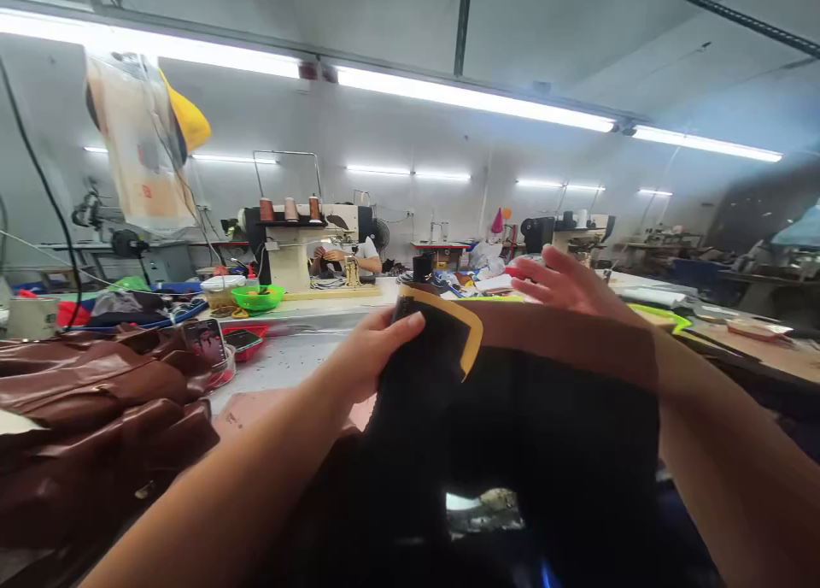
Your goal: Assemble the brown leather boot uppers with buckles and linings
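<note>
My left hand (pixel 383 346) grips the left edge of a large black panel (pixel 416 400), its thumb lying on the near face. The panel's material is too dark to tell. A bent yellow strip (pixel 474 336) runs along its upper left corner. To the right of that, a brown band (pixel 570 332) forms the upper edge. My right hand (pixel 564 280) is raised at the upper right of the band with fingers spread; whether its palm touches the band I cannot tell. Brown leather-like pieces (pixel 96 400) lie heaped at the left.
Behind the panel stands a sewing machine (pixel 288 250) with thread cones on top. A green bowl (pixel 257 297), a red tray (pixel 247 344) and a phone (pixel 208 344) lie on the left. Another person's hands (pixel 328 255) show beyond the machine. A plastic bag (pixel 141 152) hangs at upper left.
</note>
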Demonstrator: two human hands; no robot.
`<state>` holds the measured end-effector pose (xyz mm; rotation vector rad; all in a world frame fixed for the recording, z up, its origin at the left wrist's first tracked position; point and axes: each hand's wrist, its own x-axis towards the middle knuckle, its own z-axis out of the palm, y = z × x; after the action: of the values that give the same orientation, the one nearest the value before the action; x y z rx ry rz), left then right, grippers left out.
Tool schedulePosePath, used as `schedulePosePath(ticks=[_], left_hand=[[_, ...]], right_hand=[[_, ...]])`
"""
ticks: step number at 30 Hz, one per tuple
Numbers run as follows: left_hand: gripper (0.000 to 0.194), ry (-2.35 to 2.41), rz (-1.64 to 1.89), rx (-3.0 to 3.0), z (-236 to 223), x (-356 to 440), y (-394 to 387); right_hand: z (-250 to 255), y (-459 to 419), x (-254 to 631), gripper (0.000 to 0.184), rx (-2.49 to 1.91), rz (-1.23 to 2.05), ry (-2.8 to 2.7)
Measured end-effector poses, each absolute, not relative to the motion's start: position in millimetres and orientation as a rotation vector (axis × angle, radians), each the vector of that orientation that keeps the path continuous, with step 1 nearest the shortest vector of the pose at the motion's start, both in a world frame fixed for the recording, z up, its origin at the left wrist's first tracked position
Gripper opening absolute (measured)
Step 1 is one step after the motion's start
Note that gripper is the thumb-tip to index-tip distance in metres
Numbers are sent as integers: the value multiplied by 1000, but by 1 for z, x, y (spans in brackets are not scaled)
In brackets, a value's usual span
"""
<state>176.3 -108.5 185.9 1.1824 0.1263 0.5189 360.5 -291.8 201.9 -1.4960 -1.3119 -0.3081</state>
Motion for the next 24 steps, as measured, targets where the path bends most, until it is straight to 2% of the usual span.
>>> schedulePosePath(ticks=[4,6,11,15,17,19,20,22,24], left_hand=[[19,160,518,1272,195,178,-115],[22,144,589,1352,196,179,-119],[34,72,850,1626,183,173,-119],[39,17,890,1663,171,167,-117],[36,41,918,1697,168,165,-117],[32,89,964,1718,165,164,-117],[30,114,983,1728,163,163,-117],[31,181,1042,1750,161,161,-114],[43,267,1133,1793,162,156,-106]], right_hand=[[219,-282,329,31,-1246,102,-1670],[230,-274,321,34,-1276,108,-1806],[237,-236,322,40,-1483,-332,-1917],[212,-217,315,28,-1482,-549,-1725],[197,-212,309,35,-1406,-390,-1515],[182,-208,303,50,-1296,40,-1377],[175,-206,299,52,-1236,273,-1333],[166,-201,293,46,-1155,575,-1268],[162,-196,290,39,-1156,598,-1203]])
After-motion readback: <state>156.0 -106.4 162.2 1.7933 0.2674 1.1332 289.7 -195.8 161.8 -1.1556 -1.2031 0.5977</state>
